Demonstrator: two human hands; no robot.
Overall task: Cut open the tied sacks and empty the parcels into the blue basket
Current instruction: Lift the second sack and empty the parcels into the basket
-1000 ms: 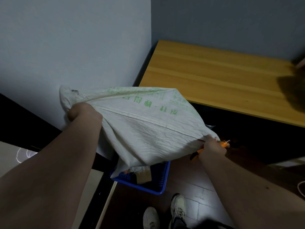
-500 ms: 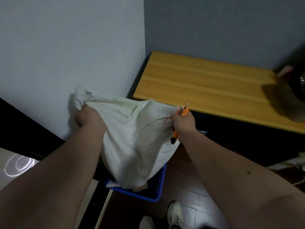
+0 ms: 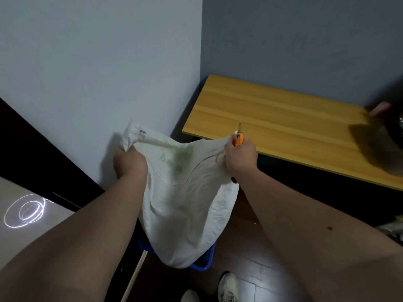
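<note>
A white woven sack [image 3: 185, 205] with green print hangs upside down between my hands, sagging over the blue basket [image 3: 205, 259]. My left hand [image 3: 128, 163] grips one bottom corner of the sack. My right hand [image 3: 239, 158] grips the other corner together with an orange utility knife [image 3: 239, 139], whose blade points up. Only the basket's near rim shows below the sack; its contents are hidden.
A wooden table [image 3: 283, 127] stands to the right against the grey wall, with a dark object [image 3: 392, 127] at its far right end. Dark wood floor and my white shoes [image 3: 227, 287] are below. A pale surface [image 3: 26, 214] lies at the left.
Both hands have lifted the sack's corners higher and closer together. The sack went from spread sideways to hanging down over the basket, now covering most of it.
</note>
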